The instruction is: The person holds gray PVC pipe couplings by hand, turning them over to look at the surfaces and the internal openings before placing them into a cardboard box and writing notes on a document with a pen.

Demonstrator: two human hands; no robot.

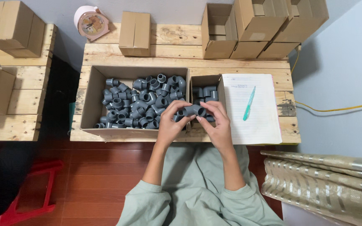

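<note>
Grey pipe elbow (194, 110) at frame centre, long axis left-right, pinched from both ends: left hand (170, 121) and right hand (218, 123) fingers clamped on it (equally near), over small box (197, 79).

Grey pipe elbow (193, 110) held level between both hands.

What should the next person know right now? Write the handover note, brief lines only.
Left hand and right hand: both grip one grey pipe elbow between them, over the boxes' front edge.
Large box: a heap of grey fittings.
Small box: a few fittings inside.
Notebook with teal pen lies at the right.
Most fittings remain in the large box.
</note>
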